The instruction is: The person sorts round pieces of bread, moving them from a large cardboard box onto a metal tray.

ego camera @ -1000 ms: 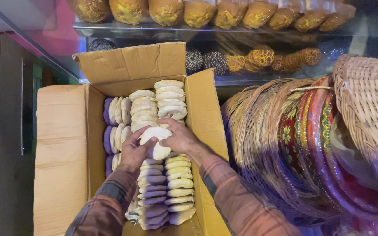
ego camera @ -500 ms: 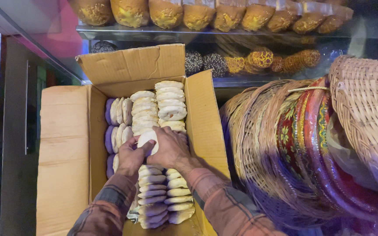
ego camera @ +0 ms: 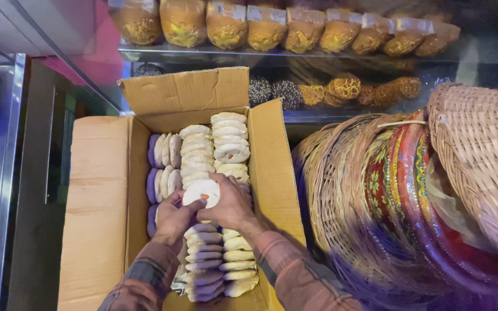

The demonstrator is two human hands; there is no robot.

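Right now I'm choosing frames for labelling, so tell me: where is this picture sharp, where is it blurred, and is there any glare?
Head view: the cardboard box, both hands and the round white packet are sharp and evenly lit; the stacked baskets at right look smeared near the edge; the glass shelf shows pinkish reflections; the lower corners are dim.

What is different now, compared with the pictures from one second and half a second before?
Both hands, left hand and right hand, have tilted the white round packet up so its flat face shows, still holding it. The box, the rows of packets and the baskets stayed in place.
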